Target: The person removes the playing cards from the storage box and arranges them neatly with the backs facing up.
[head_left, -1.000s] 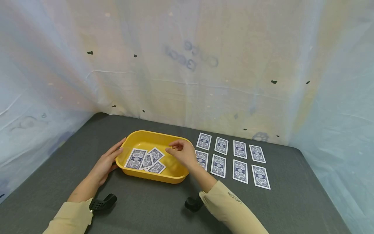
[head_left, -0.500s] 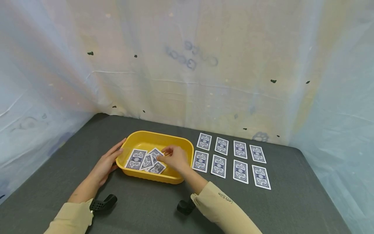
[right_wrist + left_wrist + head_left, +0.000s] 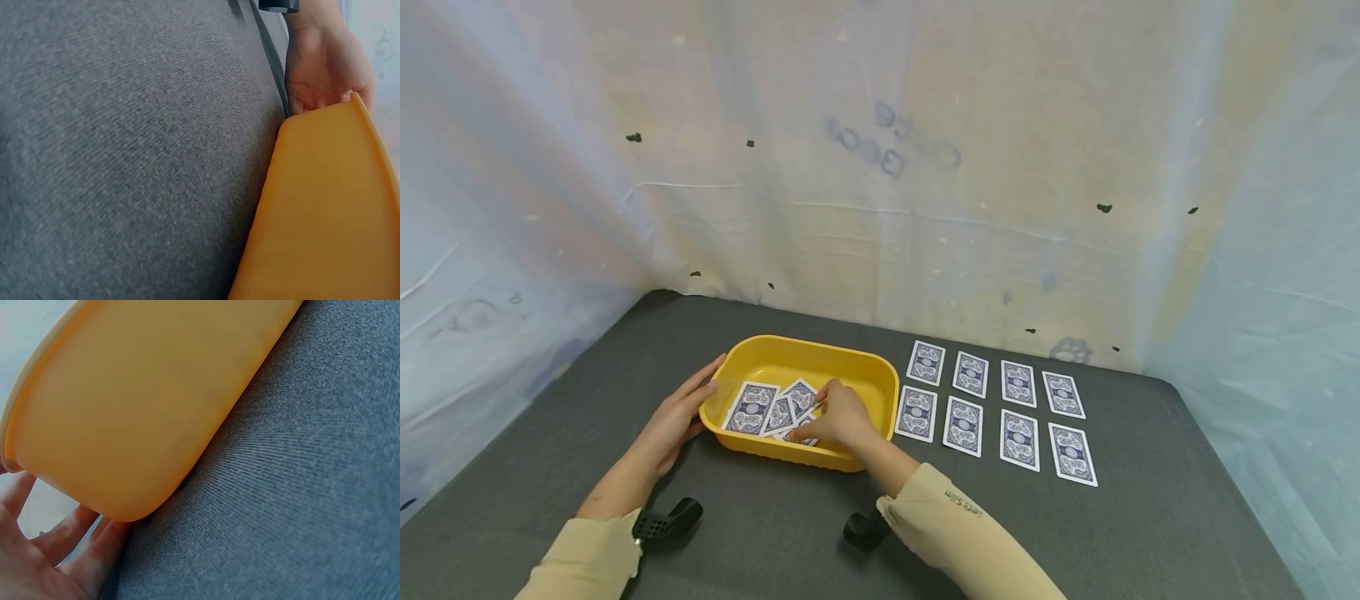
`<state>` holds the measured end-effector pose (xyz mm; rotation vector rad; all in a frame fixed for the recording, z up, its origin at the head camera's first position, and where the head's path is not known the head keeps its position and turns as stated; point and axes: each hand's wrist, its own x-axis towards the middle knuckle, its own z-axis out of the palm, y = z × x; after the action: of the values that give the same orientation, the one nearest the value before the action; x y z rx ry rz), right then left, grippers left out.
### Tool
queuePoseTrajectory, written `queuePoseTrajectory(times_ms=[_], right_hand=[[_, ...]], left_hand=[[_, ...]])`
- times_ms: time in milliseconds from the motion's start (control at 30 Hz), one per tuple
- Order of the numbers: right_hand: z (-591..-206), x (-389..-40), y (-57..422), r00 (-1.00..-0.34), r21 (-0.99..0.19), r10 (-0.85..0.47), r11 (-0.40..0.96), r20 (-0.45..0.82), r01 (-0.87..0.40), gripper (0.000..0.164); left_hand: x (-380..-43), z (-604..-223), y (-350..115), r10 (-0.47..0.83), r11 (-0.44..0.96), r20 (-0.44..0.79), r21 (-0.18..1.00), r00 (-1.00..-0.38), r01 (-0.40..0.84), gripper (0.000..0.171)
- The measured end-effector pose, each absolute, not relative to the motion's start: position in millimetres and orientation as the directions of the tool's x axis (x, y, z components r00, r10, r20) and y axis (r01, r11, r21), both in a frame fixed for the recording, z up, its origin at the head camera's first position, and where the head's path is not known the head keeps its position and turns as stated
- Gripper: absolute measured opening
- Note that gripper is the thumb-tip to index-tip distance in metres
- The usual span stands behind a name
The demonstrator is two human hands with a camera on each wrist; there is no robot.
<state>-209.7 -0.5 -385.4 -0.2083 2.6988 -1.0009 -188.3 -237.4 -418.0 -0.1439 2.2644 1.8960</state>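
Observation:
A yellow plastic tray (image 3: 808,350) holds several face-down playing cards (image 3: 752,408) with blue backs, bunched in its left half and partly overlapping. My left hand (image 3: 668,423) grips the tray's left end, thumb at the rim and fingers against the outer wall, as the left wrist view confirms. Reaching into the tray, my right hand (image 3: 844,418) has its thumb and fingers curled about the frontmost card (image 3: 808,442), hiding part of it. The right wrist view shows only the tray's outer wall (image 3: 325,206) and, beyond it, the left hand (image 3: 328,69).
To the tray's right, several face-down playing cards (image 3: 1018,437) lie spaced out in two rows on the dark grey tabletop (image 3: 760,525). A pale fabric curtain (image 3: 865,275) encloses the back and sides.
My right hand has moved left and toward the front inside the tray, down to the frontmost card, uncovering the leftmost card of the front row. The left hand keeps its hold.

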Motion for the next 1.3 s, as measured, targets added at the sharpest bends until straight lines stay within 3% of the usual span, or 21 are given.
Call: queuePoseTrajectory(times_ms=[333,533,667,933,1167,1300], right_hand=[[-391,-211,-4,-0.952,-0.564,-0.277,0.811,-0.131,-0.159,0.053],[-390,-210,-4,-0.956,-0.53,-0.264,0.833,-0.127,-0.16,0.046],[-389,-209,-2,-0.96,-0.561,-0.251,0.816,-0.125,-0.14,0.046],[-386,-209,6,-0.978,-0.731,-0.176,0.681,-0.113,-0.038,0.044],[-378,-209,17,-0.984,-0.725,-0.16,0.687,-0.078,-0.054,0.033],[-373,-209,25,-0.987,-0.747,-0.148,0.663,-0.063,-0.052,0.036]], left_hand=[[-189,-418,-238,0.057,0.17,-0.2,0.967,-0.978,-0.188,0.062],[-189,-417,-237,0.053,0.173,-0.205,0.966,-0.977,-0.193,0.063],[-189,-417,-236,0.053,0.177,-0.211,0.964,-0.976,-0.199,0.063],[-189,-417,-237,0.051,0.167,-0.213,0.965,-0.976,-0.201,0.062],[-189,-418,-238,0.045,0.182,-0.221,0.961,-0.974,-0.21,0.063],[-189,-418,-239,0.047,0.18,-0.221,0.961,-0.974,-0.21,0.064]])
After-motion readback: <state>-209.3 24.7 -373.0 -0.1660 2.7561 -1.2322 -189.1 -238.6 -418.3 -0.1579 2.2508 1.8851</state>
